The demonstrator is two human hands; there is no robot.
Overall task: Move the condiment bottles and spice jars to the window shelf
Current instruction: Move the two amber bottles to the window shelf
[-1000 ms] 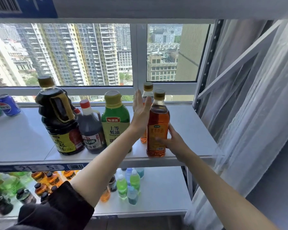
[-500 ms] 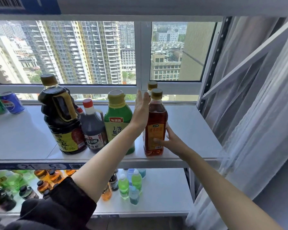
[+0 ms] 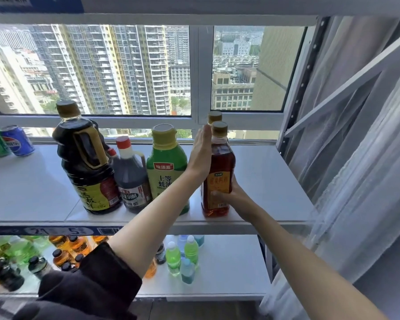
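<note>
While your right hand (image 3: pixel 226 195) grips the amber bottle (image 3: pixel 218 179) low on the window shelf (image 3: pixel 263 172) and your left hand (image 3: pixel 200 155) lies flat-fingered against it, you are placing it; next, release carefully.

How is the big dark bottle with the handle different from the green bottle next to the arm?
The dark bottle is taller and wider than the green bottle. The dark bottle is see-through with black liquid; the green bottle is solid green, so its contents are hidden. The dark bottle has a yellow-edged handle; the green bottle shows none. Both stand upright on the window shelf with yellowish caps, and neither is touched by a hand.
</note>
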